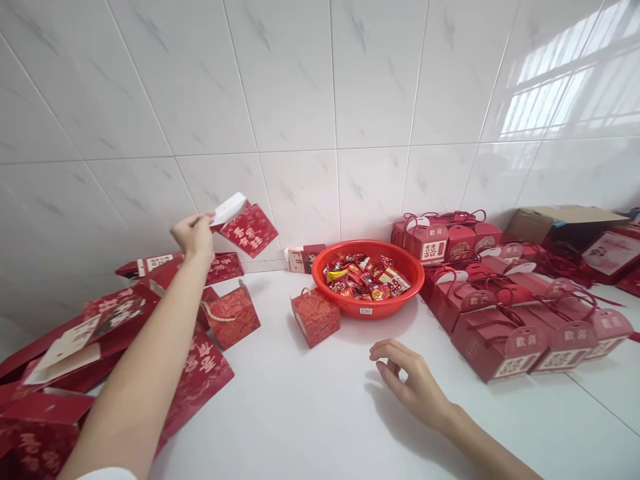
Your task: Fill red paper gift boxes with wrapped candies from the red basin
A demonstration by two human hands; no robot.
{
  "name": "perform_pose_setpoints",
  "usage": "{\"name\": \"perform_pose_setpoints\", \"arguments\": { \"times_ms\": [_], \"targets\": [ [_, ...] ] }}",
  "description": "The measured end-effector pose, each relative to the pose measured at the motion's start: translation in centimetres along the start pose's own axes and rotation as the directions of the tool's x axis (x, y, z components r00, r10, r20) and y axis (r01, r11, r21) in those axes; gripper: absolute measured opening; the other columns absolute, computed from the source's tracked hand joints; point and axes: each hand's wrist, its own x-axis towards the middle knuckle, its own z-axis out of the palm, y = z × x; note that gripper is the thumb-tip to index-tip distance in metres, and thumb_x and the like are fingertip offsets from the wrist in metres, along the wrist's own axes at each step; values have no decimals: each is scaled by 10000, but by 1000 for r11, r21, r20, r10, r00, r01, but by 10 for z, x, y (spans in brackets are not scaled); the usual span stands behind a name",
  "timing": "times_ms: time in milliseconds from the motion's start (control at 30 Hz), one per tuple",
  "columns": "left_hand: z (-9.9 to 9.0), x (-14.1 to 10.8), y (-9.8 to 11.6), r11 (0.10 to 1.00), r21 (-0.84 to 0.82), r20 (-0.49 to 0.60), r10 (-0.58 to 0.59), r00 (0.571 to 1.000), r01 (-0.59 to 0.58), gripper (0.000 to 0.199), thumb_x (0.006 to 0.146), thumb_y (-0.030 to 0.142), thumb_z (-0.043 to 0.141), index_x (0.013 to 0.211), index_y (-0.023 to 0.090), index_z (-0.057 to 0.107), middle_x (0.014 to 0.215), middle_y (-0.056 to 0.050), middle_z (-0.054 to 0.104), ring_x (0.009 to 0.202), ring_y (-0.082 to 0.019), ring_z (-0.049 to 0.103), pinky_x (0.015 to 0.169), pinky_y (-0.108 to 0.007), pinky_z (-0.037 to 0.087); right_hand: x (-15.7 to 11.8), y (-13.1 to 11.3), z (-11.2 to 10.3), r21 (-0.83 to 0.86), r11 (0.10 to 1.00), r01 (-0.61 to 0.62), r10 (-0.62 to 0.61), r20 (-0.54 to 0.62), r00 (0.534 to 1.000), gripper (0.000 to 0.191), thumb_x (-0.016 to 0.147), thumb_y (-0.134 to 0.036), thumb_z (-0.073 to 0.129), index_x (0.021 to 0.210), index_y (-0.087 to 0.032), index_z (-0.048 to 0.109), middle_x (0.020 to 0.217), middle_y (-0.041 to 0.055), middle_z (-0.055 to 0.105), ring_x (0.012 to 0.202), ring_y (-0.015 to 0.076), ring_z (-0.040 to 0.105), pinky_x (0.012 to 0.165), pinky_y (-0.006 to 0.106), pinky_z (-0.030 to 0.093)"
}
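Note:
My left hand (194, 235) is raised at the left near the tiled wall, its fingers pinching a red paper box (250, 230) with a white inner flap showing. The box hangs tilted in the air. My right hand (403, 377) hovers over the white table, fingers curled and apart, holding nothing. Ahead of it stands a small red box with a cord (316, 319), beside a red basin (367, 310) of wrapped sweets. Another red box with a twisted cord (233, 317) rests below my left hand.
Unfolded and flat red boxes (70, 347) pile up at the left, partly behind my left forearm. Rows of closed red boxes with ribbons (523, 340) stand at the right. A cardboard box (560, 220) is behind them, by the wall.

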Motion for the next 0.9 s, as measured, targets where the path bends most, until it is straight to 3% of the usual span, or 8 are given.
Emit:
{"name": "perform_pose_setpoints", "arguments": {
  "times_ms": [133, 233, 300, 400, 500, 667, 767, 900],
  "targets": [
    [7, -18, 29, 982, -172, 49, -75, 996, 82, 151, 712, 30, 581, 791, 51, 707, 728, -17, 692, 743, -133, 619, 805, -294, 536, 3, 1, -5, 21, 999, -41, 43, -75, 996, 187, 937, -183, 440, 920, -200, 626, 962, 64, 663, 536, 91, 544, 538, 245, 497],
    [11, -64, 55, 962, -259, 281, -16, 960, 92, 110, 651, 140, 605, 666, 127, 713, 676, -7, 700, 759, -158, 639, 776, -270, 525, 6, 7, -10, 60, 994, -92, 101, -172, 980, 192, 945, -247, 458, 910, -198, 640, 927, 63, 669, 515, 95, 549, 504, 246, 492],
    [14, -101, 63, 965, -215, 480, -30, 877, 151, 134, 658, 227, 597, 654, 160, 713, 661, -8, 698, 704, -177, 638, 695, -282, 526, 8, 11, -14, 92, 988, -127, 146, -244, 959, 190, 939, -297, 487, 915, -199, 648, 832, 46, 662, 505, 109, 557, 479, 245, 486],
    [22, -149, 60, 962, -205, 709, 20, 705, 178, 179, 692, 292, 578, 688, 175, 714, 748, -28, 728, 729, -194, 650, 671, -286, 528, 13, 13, -23, 133, 977, -166, 203, -352, 914, 184, 918, -343, 535, 930, -204, 655, 715, 12, 632, 495, 123, 563, 481, 251, 496],
    [29, -177, 46, 948, -203, 803, 17, 596, 246, 189, 736, 315, 584, 747, 176, 713, 812, -45, 726, 784, -208, 662, 689, -295, 540, 24, 13, -37, 147, 977, -155, 204, -419, 885, 195, 904, -355, 549, 950, -202, 661, 714, 9, 635, 515, 125, 565, 501, 255, 500],
    [26, -188, 31, 916, -156, 890, -32, 455, 370, 185, 748, 336, 656, 832, 174, 686, 869, -47, 713, 809, -206, 663, 751, -321, 546, 63, 18, -65, 27, 990, -136, 133, -465, 875, 209, 870, -347, 552, 931, -181, 665, 765, 39, 680, 609, 148, 598, 593, 272, 507],
    [21, -187, 30, 916, -116, 902, -65, 428, 385, 326, 765, 357, 687, 1035, 179, 654, 835, -28, 711, 794, -198, 665, 784, -329, 527, 102, 27, -78, -152, 958, -244, 163, -410, 897, 213, 868, -269, 520, 982, -167, 668, 1009, 84, 722, 813, 186, 665, 767, 310, 536],
    [19, -181, 29, 905, -107, 906, -81, 415, 412, 476, 789, 469, 706, 1147, 172, 603, 840, -35, 718, 861, -217, 693, 856, -352, 518, 159, 51, -82, -354, 817, -454, 365, -292, 884, 276, 869, -135, 524, 1107, -149, 664, 1136, 106, 704, 1015, 212, 664, 921, 319, 502]
  ]
}}
